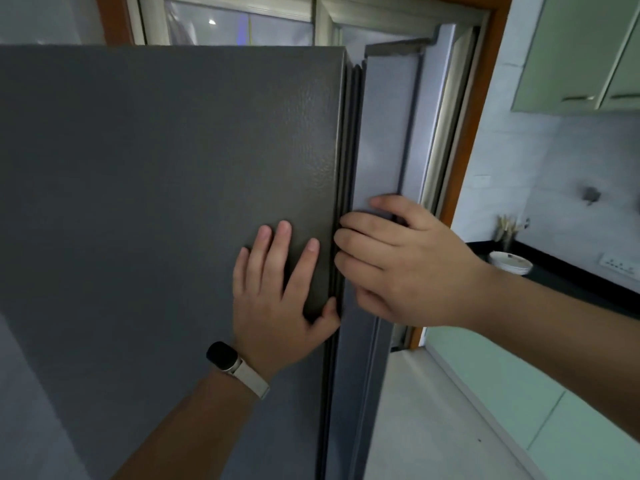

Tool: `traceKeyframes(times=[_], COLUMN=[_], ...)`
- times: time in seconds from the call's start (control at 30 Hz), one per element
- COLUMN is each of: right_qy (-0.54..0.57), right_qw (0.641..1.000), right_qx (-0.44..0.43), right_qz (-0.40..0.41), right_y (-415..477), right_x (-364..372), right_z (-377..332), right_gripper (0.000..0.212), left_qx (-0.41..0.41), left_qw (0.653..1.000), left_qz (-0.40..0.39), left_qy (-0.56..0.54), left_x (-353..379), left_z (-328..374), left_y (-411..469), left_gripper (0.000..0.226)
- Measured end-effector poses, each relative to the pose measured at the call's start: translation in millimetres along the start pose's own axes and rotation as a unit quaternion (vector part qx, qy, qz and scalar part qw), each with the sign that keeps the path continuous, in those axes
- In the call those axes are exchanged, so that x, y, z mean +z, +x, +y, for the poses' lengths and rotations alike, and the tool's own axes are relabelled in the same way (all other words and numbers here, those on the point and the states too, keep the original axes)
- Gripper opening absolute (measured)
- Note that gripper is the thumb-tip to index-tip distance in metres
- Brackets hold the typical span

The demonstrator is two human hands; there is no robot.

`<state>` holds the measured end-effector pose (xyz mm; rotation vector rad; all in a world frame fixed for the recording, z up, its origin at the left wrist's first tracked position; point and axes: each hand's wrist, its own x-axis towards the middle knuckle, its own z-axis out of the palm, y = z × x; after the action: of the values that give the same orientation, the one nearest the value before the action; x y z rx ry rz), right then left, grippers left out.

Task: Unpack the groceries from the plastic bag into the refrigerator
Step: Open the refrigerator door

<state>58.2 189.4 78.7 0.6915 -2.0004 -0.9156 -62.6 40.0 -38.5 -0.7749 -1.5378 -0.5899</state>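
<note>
The dark grey refrigerator fills the left and middle of the view. My left hand (273, 289) lies flat against the left door (156, 185), fingers straight, with the thumb at the door's right edge. My right hand (391, 261) grips the inner edge of the lighter grey right door (381, 133); its fingertips reach into the gap between the two doors and its thumb rests on the door's face. The right door stands slightly ajar. The refrigerator's inside is hidden. No plastic bag or groceries are in view.
A wooden door frame (474, 133) stands just right of the refrigerator. Further right, a dark counter (554, 275) carries a white bowl (510, 262). Pale green cabinets (581, 53) hang above it, and more run below beside the light floor (433, 427).
</note>
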Motion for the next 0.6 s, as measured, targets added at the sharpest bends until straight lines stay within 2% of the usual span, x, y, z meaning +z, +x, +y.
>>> traceKeyframes(times=[0.27, 0.6], right_qy=[-0.035, -0.024], right_qw=[0.995, 0.986], right_qx=[0.073, 0.155], right_qz=[0.054, 0.052], right_y=[-42.8, -90.4], right_x=[-8.6, -12.6], right_z=[6.3, 0.8], right_gripper=[0.01, 0.012], left_qx=[0.011, 0.012], left_qw=[1.0, 1.0], left_qz=[-0.006, -0.018], left_qy=[-0.003, -0.007], left_x=[-0.3, -5.5], left_z=[0.1, 5.6], left_y=[-0.6, -0.5], left_gripper=[0.072, 0.065])
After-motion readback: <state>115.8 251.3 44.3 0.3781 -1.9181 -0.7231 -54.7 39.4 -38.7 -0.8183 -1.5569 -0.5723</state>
